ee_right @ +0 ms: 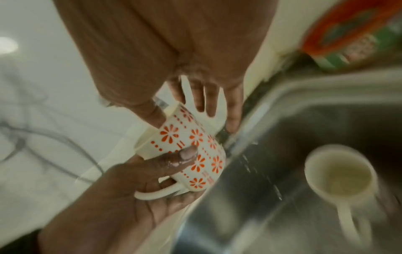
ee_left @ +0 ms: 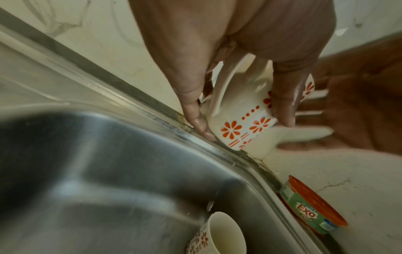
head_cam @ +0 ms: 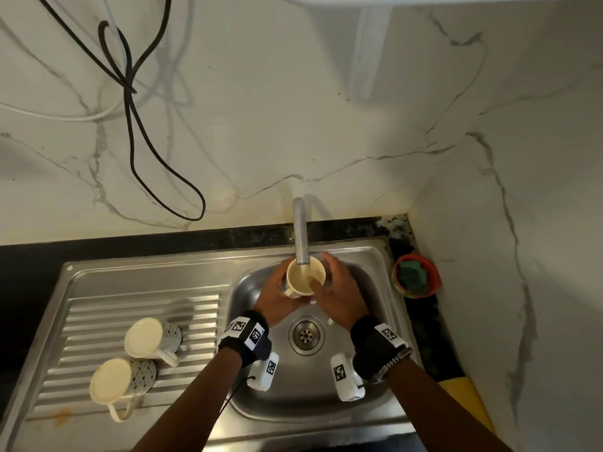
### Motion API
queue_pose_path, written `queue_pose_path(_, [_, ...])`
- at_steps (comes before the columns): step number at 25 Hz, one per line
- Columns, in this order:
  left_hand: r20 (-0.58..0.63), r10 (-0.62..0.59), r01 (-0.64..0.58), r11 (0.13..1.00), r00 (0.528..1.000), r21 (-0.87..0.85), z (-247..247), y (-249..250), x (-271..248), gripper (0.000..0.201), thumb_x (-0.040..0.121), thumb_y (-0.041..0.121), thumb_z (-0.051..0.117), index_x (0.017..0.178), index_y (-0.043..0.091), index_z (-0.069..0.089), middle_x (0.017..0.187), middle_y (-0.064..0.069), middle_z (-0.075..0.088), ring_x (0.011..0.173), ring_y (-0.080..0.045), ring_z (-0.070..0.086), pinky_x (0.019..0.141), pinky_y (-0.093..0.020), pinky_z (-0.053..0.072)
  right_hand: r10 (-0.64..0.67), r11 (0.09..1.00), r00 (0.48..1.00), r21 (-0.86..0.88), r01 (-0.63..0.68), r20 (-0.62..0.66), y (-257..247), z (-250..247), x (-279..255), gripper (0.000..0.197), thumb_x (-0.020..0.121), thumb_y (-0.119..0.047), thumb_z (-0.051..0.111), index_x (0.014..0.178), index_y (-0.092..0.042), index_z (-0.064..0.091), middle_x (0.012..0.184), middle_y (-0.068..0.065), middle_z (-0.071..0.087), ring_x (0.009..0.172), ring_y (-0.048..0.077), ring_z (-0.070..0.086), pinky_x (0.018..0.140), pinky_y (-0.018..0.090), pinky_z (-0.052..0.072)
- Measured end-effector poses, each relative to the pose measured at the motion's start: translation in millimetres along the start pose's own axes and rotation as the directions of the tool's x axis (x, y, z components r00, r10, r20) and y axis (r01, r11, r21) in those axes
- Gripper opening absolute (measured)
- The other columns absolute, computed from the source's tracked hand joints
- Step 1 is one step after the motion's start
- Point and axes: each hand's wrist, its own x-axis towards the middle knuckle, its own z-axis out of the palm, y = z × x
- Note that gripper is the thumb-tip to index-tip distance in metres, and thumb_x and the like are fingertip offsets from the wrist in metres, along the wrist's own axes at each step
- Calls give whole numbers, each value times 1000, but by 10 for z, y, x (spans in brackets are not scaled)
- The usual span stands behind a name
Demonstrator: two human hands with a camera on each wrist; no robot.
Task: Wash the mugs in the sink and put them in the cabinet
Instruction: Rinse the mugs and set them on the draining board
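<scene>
A cream mug point(head_cam: 301, 278) with orange flowers point(ee_right: 185, 137) is held upright under the faucet point(head_cam: 301, 233), above the sink basin point(head_cam: 248, 396). My left hand point(head_cam: 280, 288) grips it from the left, thumb point(ee_left: 195, 116) on one side, fingers point(ee_left: 282, 103) on the other, palm under the handle. My right hand point(head_cam: 321, 272) has its thumb inside the rim and its fingers straight and spread behind the mug. A second flowered mug point(ee_right: 339, 175) stands in the basin, hidden in the head view. Two cream mugs point(head_cam: 146, 337) point(head_cam: 114, 383) lie on the drainboard.
An orange-rimmed tub of dish soap point(head_cam: 416, 275) with a green scrubber sits in the counter's right corner. The drain point(head_cam: 306, 334) lies below my wrists. Black and white cables point(head_cam: 130, 102) hang against the marble wall. Water streaks fall into the basin.
</scene>
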Motion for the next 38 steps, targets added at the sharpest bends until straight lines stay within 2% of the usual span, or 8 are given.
queue_pose_path(4, [-5, 72, -71, 992, 997, 102, -25, 44, 10, 72, 71, 11, 93, 125, 40, 55, 122, 15, 65, 111, 6, 63, 100, -28, 55, -436, 786, 890, -427, 448, 132, -61, 26, -36, 26, 93, -21, 63, 118, -18, 66, 123, 0, 67, 116, 18, 61, 99, 40, 56])
queue_pose_path(8, [75, 143, -156, 962, 987, 223, -142, 100, 70, 75, 68, 28, 96, 127, 44, 53, 131, 12, 58, 123, -10, 59, 103, -36, 53, -193, 553, 832, -643, 530, 520, -28, 150, 82, 73, 92, -12, 70, 156, -8, 36, 157, 16, 45, 150, 34, 38, 125, 45, 33])
queue_pose_path(13, [194, 178, -233, 919, 965, 317, -268, 117, 129, 81, 70, 21, 93, 139, 29, 52, 140, 3, 50, 126, -15, 53, 102, -30, 51, -92, 402, 802, -714, 573, 591, -166, 57, 242, 51, 94, -3, 64, 143, -6, 52, 130, 17, 68, 114, 37, 69, 93, 45, 60])
queue_pose_path(22, [314, -4, -75, 969, 949, 237, -527, 235, 276, 89, 65, 5, 95, 140, 31, 55, 129, 12, 64, 116, 3, 58, 89, -15, 47, -262, 394, 764, -658, 642, 589, -232, 53, 173, 53, 98, -10, 64, 147, -4, 43, 104, 17, 75, 88, 33, 75, 74, 39, 63])
queue_pose_path(25, [212, 9, 2, 999, 977, -52, -589, 192, 292, 85, 71, 7, 93, 143, 28, 54, 131, 1, 68, 119, -15, 67, 96, -29, 57, -219, 615, 867, -627, 479, 448, -223, -12, 273, 43, 100, -14, 61, 141, -6, 51, 111, 18, 73, 96, 34, 74, 82, 41, 62])
queue_pose_path(29, [270, -243, 345, 822, 932, -452, -460, -3, 243, 84, 79, 67, 77, 146, 21, 54, 130, -15, 69, 121, -35, 66, 100, -55, 55, -101, 863, 949, -448, 233, 300, -262, 122, 228, 32, 103, -19, 51, 131, -6, 60, 125, 15, 69, 112, 31, 69, 92, 41, 59])
queue_pose_path(33, [235, -388, 446, 660, 891, -605, -299, 1, 239, 73, 92, 61, 63, 138, 4, 59, 99, -14, 73, 79, -22, 73, 61, -34, 60, -123, 866, 948, -435, 248, 295, -312, 315, 79, 48, 104, -16, 54, 148, -1, 41, 133, 22, 63, 116, 36, 67, 90, 39, 58])
queue_pose_path(38, [202, -439, 461, 632, 875, -623, -215, -42, 363, 90, 74, 71, 77, 135, 7, 64, 106, -16, 66, 84, -26, 64, 66, -35, 45, -292, 799, 909, -447, 403, 298, -377, 221, 127, 54, 103, -21, 59, 150, 1, 41, 130, 23, 66, 120, 39, 64, 102, 44, 53])
